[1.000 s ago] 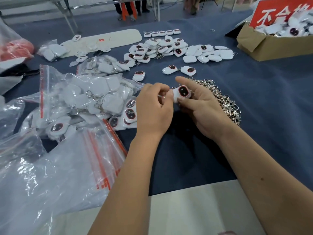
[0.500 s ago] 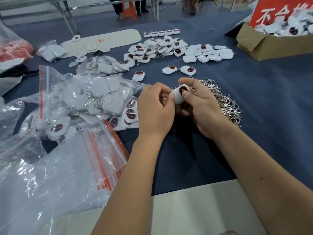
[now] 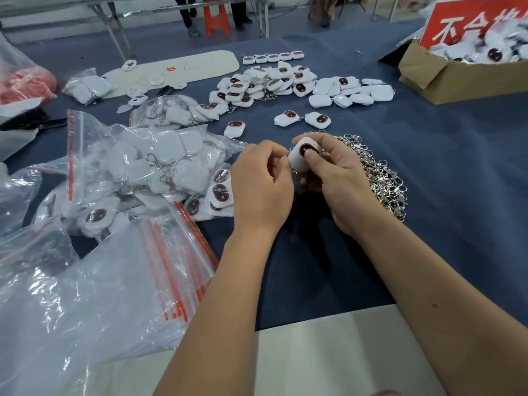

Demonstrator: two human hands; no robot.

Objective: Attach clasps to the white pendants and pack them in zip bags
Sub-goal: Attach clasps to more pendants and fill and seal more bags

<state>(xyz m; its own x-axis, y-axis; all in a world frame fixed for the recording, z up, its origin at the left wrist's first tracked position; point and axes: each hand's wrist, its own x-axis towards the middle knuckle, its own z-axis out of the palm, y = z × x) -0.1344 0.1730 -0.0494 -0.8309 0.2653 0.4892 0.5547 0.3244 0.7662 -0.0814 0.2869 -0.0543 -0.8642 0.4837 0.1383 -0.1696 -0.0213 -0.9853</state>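
My right hand (image 3: 340, 181) grips a white pendant (image 3: 300, 158) with a dark red-rimmed face, thumb pressed on that face. My left hand (image 3: 260, 184) has its fingers curled against the pendant's left end; whatever it pinches there is hidden by the fingers. A heap of silver clasps (image 3: 380, 178) lies just right of my right hand. A filled zip bag (image 3: 148, 172) of pendants with clasps sits to the left, and a stack of empty zip bags (image 3: 160, 270) with red strips lies in front of it.
Loose white pendants (image 3: 274, 84) are piled on the blue cloth farther back, with two single ones (image 3: 303, 119) nearer. A cardboard box (image 3: 457, 78) of pendants stands at the back right. A white board (image 3: 177, 70) lies at the back left. A person's legs and an orange stool (image 3: 216, 18) are beyond the table.
My right hand has turned the pendant, so its dark face now tilts up under my thumb. Both hands stayed close together at about the same spot.
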